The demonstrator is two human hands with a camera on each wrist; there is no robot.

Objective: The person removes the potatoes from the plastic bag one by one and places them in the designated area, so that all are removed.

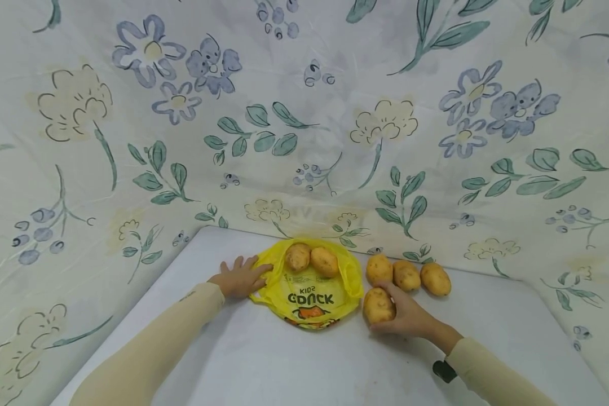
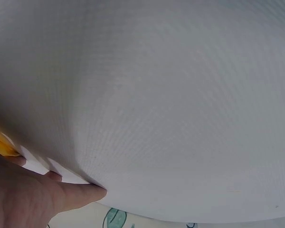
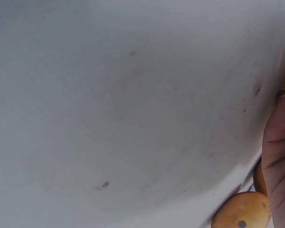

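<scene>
Fingers of the right hand curl round one potato at lower centre-right of the head view. Left hand lies flat, fingers spread, pinning the yellow bag on the bench. Best to grip firmly and lift clear of the three potatoes behind.

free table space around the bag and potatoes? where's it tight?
Bare table runs between the two sleeves, in front of the yellow bag. More beyond the three loose potatoes, toward the right edge. Tight between the bag and the potato that the right hand grips; left hand rests on the bag's left edge.
</scene>
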